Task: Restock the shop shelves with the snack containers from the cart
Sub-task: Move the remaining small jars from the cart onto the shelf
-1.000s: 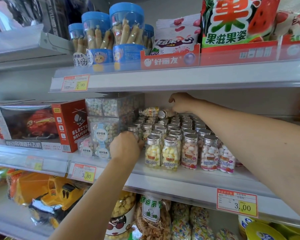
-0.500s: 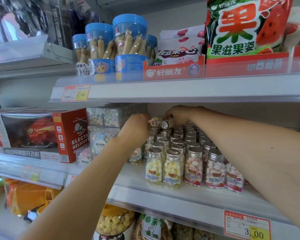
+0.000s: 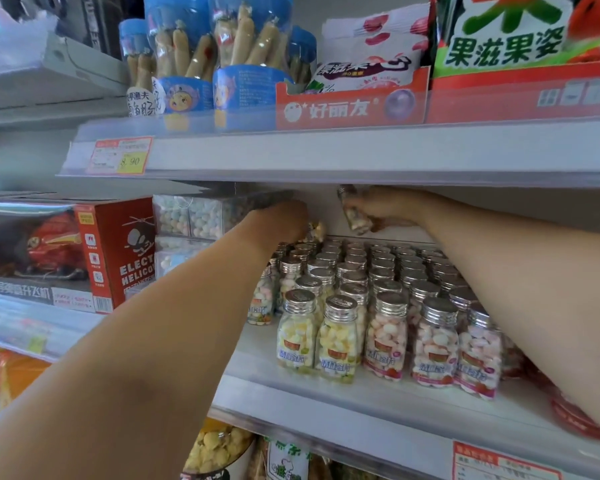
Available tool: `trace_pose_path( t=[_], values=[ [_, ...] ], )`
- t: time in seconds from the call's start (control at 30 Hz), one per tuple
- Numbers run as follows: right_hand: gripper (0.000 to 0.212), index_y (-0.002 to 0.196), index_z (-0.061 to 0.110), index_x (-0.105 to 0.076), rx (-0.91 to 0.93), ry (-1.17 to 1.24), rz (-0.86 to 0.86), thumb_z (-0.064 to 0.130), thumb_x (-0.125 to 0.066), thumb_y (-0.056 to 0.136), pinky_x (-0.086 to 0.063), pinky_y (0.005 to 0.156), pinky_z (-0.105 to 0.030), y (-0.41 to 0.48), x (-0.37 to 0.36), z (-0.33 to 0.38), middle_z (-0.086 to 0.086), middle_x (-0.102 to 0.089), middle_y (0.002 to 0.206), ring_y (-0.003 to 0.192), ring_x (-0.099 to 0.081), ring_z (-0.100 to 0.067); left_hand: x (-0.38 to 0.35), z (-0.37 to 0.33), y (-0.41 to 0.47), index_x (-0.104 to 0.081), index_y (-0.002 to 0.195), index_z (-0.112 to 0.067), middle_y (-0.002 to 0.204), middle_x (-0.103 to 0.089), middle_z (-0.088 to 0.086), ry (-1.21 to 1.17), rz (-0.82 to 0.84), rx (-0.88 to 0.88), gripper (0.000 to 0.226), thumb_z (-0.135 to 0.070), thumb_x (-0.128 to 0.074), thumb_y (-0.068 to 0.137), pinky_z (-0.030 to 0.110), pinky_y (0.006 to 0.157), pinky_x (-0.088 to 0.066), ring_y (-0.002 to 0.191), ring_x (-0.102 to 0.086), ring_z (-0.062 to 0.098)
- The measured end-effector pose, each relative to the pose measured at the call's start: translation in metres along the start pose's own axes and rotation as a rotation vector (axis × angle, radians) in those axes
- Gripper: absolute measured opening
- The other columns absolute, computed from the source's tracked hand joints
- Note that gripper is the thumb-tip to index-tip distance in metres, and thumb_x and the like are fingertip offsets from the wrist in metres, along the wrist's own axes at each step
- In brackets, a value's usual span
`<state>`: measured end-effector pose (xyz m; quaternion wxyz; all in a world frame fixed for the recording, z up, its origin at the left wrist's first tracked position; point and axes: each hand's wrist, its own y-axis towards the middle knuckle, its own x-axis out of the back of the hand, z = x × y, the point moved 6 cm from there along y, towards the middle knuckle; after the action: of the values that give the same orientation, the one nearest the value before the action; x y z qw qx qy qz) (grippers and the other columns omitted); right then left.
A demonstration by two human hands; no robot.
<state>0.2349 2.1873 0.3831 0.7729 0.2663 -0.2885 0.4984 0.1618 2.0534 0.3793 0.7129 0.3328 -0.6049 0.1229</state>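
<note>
— Where do the snack containers sit?

— On the middle shelf, just behind its front lip. Candy bottles with silver caps stand upright in tight rows, labels outward, probably so a shopper can read them and each flavour keeps its own lane. The rows run toward the back wall.

— And the hands?

— Both reach over the caps to the far end. The right hand has its fingers wrapped round one bottle, held tilted with the cap close under the upper shelf. It is likely lifted clear of the caps below so it can go down upright at the back.

— The left hand?

— The left hand shows only its back. A second bottle peeks out just past it, above the rear rows. Whether the fingers hold it cannot be told.

— How much room is there?

— Little overhead: the gap between the caps and the upper shelf is narrow, and the held bottle nearly fills it. To the left, clear candy boxes stand just beside the rows and close off that side. The strip in front of the first row is bare, so the forearms cross it freely, though a low wrist would probably knock bottles over.
</note>
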Motion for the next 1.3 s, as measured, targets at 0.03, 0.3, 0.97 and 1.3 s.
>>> trace_pose_path(
  t=[0.03,0.3,0.97,1.3],
  values=[
    [0.03,0.081,0.016,-0.053,-0.058,0.182,0.014,0.04,-0.043,0.095,-0.049,0.077,-0.041,-0.001,0.0,-0.006,-0.004,-0.054,0.07,0.061,-0.053,-0.019,0.001,0.0,0.002,-0.044,0.136,0.0,0.136,-0.05,0.016,-0.002,0.001,-0.008,0.044,-0.016,-0.049,0.096,0.033,0.094,-0.044,0.12,-0.052,0.03],
    [0.02,0.091,0.013,-0.053,-0.17,0.278,-0.034,0.032,-0.057,0.092,-0.055,0.079,-0.034,-0.012,0.009,-0.022,-0.007,-0.054,0.079,0.067,-0.053,-0.016,-0.005,0.002,0.017,-0.055,0.125,-0.005,0.127,-0.058,0.013,-0.184,-0.087,-0.031,0.049,-0.038,-0.061,0.089,0.031,0.091,-0.043,0.115,-0.055,0.028],
    [0.046,0.124,-0.005,-0.05,-0.27,0.072,-0.332,0.004,-0.07,0.083,-0.05,0.047,-0.019,-0.014,0.009,-0.023,-0.008,-0.053,0.072,0.059,-0.054,-0.015,-0.026,-0.016,0.047,-0.063,0.109,0.007,0.11,-0.065,0.019,-0.978,-0.124,0.076,0.032,0.001,-0.072,0.079,0.03,0.075,-0.056,0.08,-0.06,0.02],
    [0.053,0.127,-0.007,-0.049,-0.242,0.038,-0.39,0.004,-0.072,0.081,-0.054,0.09,-0.037,-0.015,0.011,-0.019,-0.02,-0.065,0.109,0.099,-0.067,-0.03,-0.029,-0.017,0.048,-0.067,0.101,-0.002,0.094,-0.059,0.012,-0.63,-0.105,0.076,0.031,-0.028,-0.069,0.085,0.029,0.08,-0.044,0.089,-0.056,0.022]
  ],
)
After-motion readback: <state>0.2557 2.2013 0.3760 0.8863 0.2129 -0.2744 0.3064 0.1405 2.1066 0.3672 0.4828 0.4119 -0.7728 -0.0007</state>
